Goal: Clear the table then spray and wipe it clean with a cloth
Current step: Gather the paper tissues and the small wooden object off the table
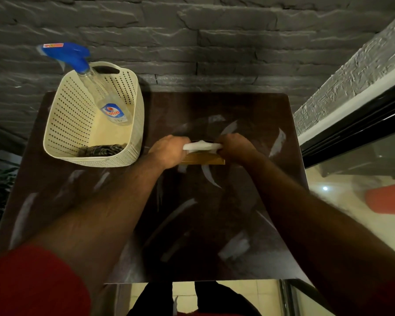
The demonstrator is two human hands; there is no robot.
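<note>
White cloth (pixel 202 145) stretched left to right just above the middle of the frame, long axis across the picture, held at both ends. Under it, or just below it in the frame, a thin amber-brown strip (pixel 202 160) lying the same way on the desk (pixel 249 224); blurred, possibly a flat slat or ruler, hard to tell whether the cloth is folded over it. Left hand (pixel 169 151) gripping the left end of the cloth, fingers curled round it. Right hand (pixel 235 147) gripping the right end in the same way, fingers closed on the fabric, knuckles turned up. Both hands equally near to the cloth, each at its own end, so the coming move probably depends on this sideways axis: pulling toward the bottom of the frame would sweep a wide band, sliding along the axis only a narrow one.

Pale streaks on the dark desk all around, below the hands and toward the right edge, probably spray not yet wiped. So, as a judgement: clearing done, spraying done, wiping in hand.

In the upper left of the frame, a cream perforated basket (pixel 62 124) standing on the desk corner, well apart from the hands. Inside it, a spray bottle (pixel 111 108) leaning with its blue trigger head out over the rim, and something dark at the bottom (pixel 103 150).
</note>
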